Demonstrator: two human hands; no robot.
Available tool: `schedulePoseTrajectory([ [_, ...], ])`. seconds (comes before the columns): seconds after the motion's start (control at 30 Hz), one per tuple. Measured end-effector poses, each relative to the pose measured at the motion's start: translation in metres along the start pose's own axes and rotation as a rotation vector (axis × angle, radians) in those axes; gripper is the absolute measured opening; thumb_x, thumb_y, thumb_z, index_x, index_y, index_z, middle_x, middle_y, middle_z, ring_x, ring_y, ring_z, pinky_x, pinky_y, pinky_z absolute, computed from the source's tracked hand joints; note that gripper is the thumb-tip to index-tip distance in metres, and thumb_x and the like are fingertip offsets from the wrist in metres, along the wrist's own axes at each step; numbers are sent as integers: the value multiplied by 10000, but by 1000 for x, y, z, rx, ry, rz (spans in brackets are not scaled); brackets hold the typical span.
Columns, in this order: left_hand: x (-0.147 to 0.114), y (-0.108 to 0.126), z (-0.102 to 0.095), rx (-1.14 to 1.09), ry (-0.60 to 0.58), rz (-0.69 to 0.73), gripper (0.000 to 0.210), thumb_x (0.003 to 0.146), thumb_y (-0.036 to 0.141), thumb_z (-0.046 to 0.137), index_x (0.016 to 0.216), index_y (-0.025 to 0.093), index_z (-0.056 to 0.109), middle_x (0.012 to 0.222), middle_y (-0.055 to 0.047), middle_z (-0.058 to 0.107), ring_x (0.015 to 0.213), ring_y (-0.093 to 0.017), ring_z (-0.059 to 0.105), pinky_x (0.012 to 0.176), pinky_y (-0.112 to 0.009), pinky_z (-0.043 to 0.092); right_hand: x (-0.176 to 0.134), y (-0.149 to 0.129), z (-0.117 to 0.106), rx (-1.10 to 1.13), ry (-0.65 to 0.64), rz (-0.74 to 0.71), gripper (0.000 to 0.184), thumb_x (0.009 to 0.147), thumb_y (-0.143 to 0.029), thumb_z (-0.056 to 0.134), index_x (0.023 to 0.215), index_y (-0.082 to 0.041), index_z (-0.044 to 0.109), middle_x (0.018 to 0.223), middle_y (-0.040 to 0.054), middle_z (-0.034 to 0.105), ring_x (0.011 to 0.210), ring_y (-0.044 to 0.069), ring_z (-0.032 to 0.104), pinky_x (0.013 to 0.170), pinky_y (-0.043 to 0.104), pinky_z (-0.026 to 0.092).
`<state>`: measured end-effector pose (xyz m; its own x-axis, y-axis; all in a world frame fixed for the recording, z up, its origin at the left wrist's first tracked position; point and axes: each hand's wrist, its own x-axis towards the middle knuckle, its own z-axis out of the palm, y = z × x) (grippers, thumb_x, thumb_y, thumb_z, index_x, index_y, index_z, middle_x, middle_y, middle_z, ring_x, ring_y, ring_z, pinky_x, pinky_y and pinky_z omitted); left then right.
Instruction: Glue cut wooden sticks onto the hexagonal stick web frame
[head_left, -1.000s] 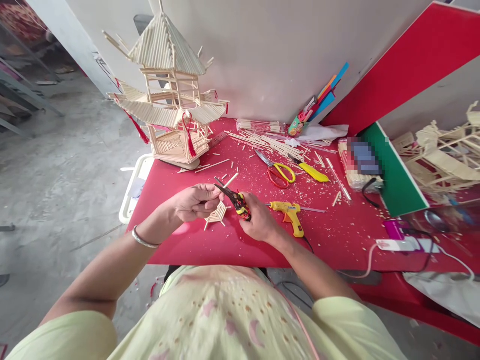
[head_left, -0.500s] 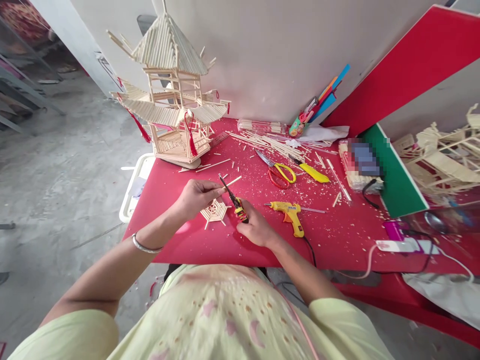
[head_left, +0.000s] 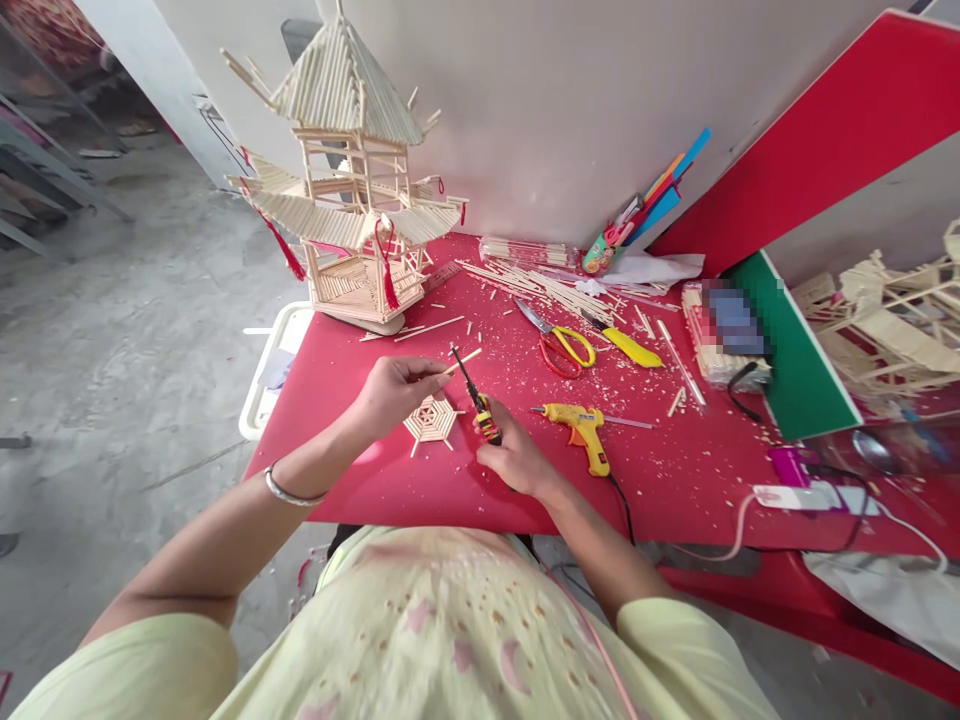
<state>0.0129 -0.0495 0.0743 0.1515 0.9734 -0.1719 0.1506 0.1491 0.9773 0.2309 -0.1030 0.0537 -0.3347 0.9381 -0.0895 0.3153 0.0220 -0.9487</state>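
Note:
My left hand (head_left: 401,393) is closed, thumb and fingers pinching a thin wooden stick (head_left: 469,357) that points up and right. My right hand (head_left: 514,450) grips pliers (head_left: 489,424) with yellow-and-black handles and long dark jaws. Those jaws are at the stick, just beyond my left fingertips; whether they bite into it I cannot tell. Below the stick, a web-shaped hexagonal piece made of small sticks (head_left: 433,420) lies flat on the red table (head_left: 420,497). Behind my left hand stands a pagoda model of sticks (head_left: 352,215) with red tassels.
Right of my right hand lies a yellow glue gun (head_left: 586,425) with its cord. Behind it are scissors (head_left: 571,345) and a yellow-handled knife (head_left: 630,346). Loose sticks (head_left: 536,285) and shavings cover the back. A power strip (head_left: 795,495) sits at the right.
The view has shifted slightly. The pliers' jaws have turned a little more upright against the stick. Both hands keep their grips.

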Motion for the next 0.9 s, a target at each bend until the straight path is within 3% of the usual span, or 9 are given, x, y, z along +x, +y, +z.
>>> schedulePoseTrajectory([
  [0.2, -2, 11, 4, 39, -3, 15, 365, 727, 473, 816, 819, 121, 789, 604, -25, 628, 475, -67, 345, 426, -213, 241, 1, 0, 2, -55, -2, -25, 256, 763, -188, 582, 1013, -243, 569, 1007, 14, 633, 985, 226, 585, 897, 367, 460],
  [0.43, -5, 13, 5, 116, 16, 92, 292, 786, 419, 755, 826, 132, 793, 586, -3, 603, 476, -67, 345, 435, -207, 253, 5, 12, 13, -345, 105, 16, 632, 810, -280, 607, 1409, -176, 431, 1261, 152, 573, 1256, 342, 532, 1095, 547, 426],
  [0.63, -5, 12, 4, 139, 24, 107, 289, 792, 406, 736, 850, 129, 798, 595, -7, 609, 475, -71, 335, 428, -212, 250, 7, 14, 12, -457, 96, -52, 720, 860, -336, 584, 1509, -143, 336, 1355, 206, 537, 1315, 365, 494, 1132, 586, 412],
  [0.77, -5, 14, 4, 172, 8, 152, 258, 805, 390, 718, 789, 140, 778, 560, 8, 557, 479, -76, 342, 435, -214, 249, 8, 15, 9, -469, 91, -85, 689, 863, -323, 579, 1487, -135, 353, 1357, 215, 546, 1307, 364, 497, 1119, 589, 414],
  [0.9, -6, 14, 6, 210, 1, 170, 255, 821, 388, 694, 779, 147, 764, 545, 21, 514, 483, -73, 308, 441, -214, 233, 10, 15, 12, -382, 79, -122, 459, 848, -270, 561, 1294, -203, 478, 1217, 121, 607, 1176, 299, 563, 1028, 495, 471],
])
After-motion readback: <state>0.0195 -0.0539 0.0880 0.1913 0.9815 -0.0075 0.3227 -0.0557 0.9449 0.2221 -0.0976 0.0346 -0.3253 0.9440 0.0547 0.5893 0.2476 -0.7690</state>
